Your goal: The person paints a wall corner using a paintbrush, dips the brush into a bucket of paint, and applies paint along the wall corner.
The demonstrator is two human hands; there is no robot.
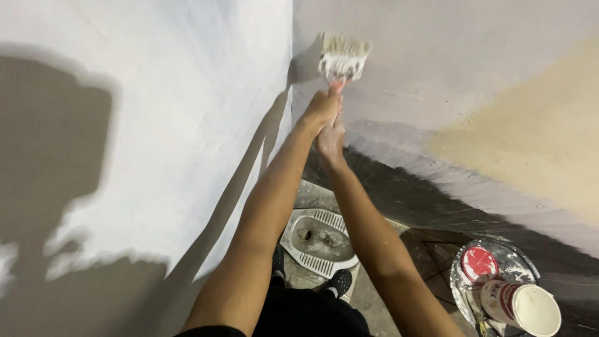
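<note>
**Ana:** Up at the corner where two walls meet, what are the hands doing?

**Ben:** Both arms reach forward and up. The left hand is clenched around the handle of a wide brush, and the right hand sits just under it, closed on the lower handle or the left wrist; I cannot tell which. The bristles point up, touching the right wall just beside the corner.

**Ana:** How would this stroke go well?

**Ben:** In my judgement, keep the bristles flat to the wall, press lightly, and draw along the corner line so paint does not ridge on the left wall, which looks evenly white already.

**Ana:** What edges matter?

**Ben:** The right wall is grey-white near the brush, with a bare tan patch further right and a ragged dark band below.

**Ana:** And room to move?

**Ben:** Tight. A squat toilet lies in the floor between the feet, with a black shoe at its rim. Low on the right stands a paint-smeared bucket holding a white cup, near the right elbow.
</note>
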